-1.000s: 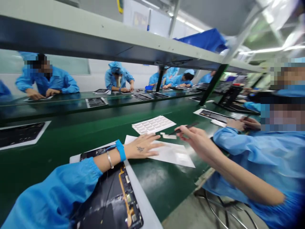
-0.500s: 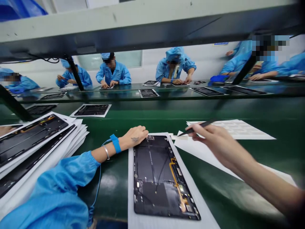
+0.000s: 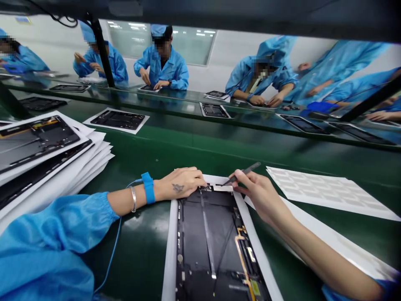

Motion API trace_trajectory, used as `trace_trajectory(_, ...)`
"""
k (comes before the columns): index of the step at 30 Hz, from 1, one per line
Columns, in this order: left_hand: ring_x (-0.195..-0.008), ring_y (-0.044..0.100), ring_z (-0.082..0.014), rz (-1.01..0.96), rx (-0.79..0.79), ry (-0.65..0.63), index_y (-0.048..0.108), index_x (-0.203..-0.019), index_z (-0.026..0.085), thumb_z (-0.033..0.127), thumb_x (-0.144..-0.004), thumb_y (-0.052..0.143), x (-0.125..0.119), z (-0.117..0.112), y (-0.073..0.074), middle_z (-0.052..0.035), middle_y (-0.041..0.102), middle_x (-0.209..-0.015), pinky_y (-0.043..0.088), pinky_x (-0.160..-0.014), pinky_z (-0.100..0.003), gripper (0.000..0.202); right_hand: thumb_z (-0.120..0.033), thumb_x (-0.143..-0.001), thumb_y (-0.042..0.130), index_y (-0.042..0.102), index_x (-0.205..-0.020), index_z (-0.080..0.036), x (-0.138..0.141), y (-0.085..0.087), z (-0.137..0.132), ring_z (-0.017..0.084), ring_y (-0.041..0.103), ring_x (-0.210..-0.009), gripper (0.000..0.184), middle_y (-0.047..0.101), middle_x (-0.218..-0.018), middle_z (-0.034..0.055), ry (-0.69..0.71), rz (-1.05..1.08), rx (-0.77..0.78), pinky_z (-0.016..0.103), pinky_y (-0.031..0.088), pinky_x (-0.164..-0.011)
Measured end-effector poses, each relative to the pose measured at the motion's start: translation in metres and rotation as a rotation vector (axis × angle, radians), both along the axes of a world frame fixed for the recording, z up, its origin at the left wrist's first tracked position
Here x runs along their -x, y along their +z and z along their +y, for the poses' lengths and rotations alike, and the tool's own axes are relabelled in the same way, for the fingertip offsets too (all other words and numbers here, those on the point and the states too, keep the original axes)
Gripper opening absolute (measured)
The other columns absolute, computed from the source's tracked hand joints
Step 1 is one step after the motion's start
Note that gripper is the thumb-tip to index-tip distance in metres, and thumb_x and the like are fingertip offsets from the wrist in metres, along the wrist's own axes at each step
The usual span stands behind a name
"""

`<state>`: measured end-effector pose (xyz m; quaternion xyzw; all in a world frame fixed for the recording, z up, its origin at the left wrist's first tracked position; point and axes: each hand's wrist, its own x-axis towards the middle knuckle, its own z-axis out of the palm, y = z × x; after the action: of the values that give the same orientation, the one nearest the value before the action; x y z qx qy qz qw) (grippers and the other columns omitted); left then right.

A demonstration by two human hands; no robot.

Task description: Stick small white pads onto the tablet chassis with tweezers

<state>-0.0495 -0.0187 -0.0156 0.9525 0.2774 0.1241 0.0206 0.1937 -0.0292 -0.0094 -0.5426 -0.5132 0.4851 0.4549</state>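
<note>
An opened black tablet housing (image 3: 194,238) lies on a white backing sheet (image 3: 171,251), with an orange flex cable (image 3: 241,251) along its right side. My left hand (image 3: 186,183) grips the housing's top left corner, fingers bent and pressed together. On that wrist are a blue strap (image 3: 148,188) and a silver bracelet. My right hand (image 3: 258,188) is closed around dark tweezers (image 3: 249,169), held slanting down to the left. At the tweezers' tip, a small white strip (image 3: 224,188) lies along the top edge of the housing.
At left, a stack of tablet housings (image 3: 40,142) is interleaved with white sheets. Another housing (image 3: 117,120) lies beyond it. A label sheet (image 3: 328,190) and white paper (image 3: 341,238) lie at right. Co-workers in blue (image 3: 163,62) sit across the green bench (image 3: 150,146); an overhead shelf (image 3: 219,19) crosses above.
My right hand has moved left with the tweezers, bringing the white strip from beside the housing onto its top edge. My left hand stays at the corner. The view has tilted down.
</note>
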Motion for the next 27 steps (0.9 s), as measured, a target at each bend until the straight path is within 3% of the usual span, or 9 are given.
trace_trajectory(7,-0.092,0.054,-0.0171,-0.016,0.002,-0.015,0.064,-0.108,0.016,0.009,-0.097,0.044,-0.0009,-0.0014,0.0028,-0.0051,0.065,-0.107,0.047,-0.079,-0.028,0.024,-0.065,-0.063,0.08,0.066,-0.061,-0.019,-0.0012,-0.002,-0.0019,0.019,0.059,-0.077,0.049,0.063,-0.073,0.0049,-0.019,-0.01,0.005,0.032,0.053,-0.078)
trace_trajectory(13,-0.092,0.054,-0.0171,-0.046,-0.01,-0.03,0.065,-0.105,0.016,0.01,-0.097,0.044,-0.0012,0.0011,-0.0017,-0.0052,0.065,-0.106,0.048,-0.078,-0.028,0.023,-0.066,-0.058,0.082,0.071,-0.068,-0.019,-0.0011,0.0014,-0.0003,0.017,0.058,-0.069,0.049,0.062,-0.064,0.0023,-0.012,-0.007,0.031,0.032,0.054,-0.074)
trace_trajectory(27,-0.09,0.054,-0.0167,-0.033,-0.012,-0.027,0.065,-0.103,0.016,0.007,-0.095,0.046,-0.0019,0.0001,0.0004,-0.0046,0.065,-0.104,0.047,-0.076,-0.027,0.023,-0.068,-0.055,0.082,0.07,-0.065,-0.019,0.0013,0.0037,0.0014,0.017,0.058,-0.068,0.052,0.061,-0.063,0.0026,-0.008,-0.033,0.04,0.033,0.054,-0.075)
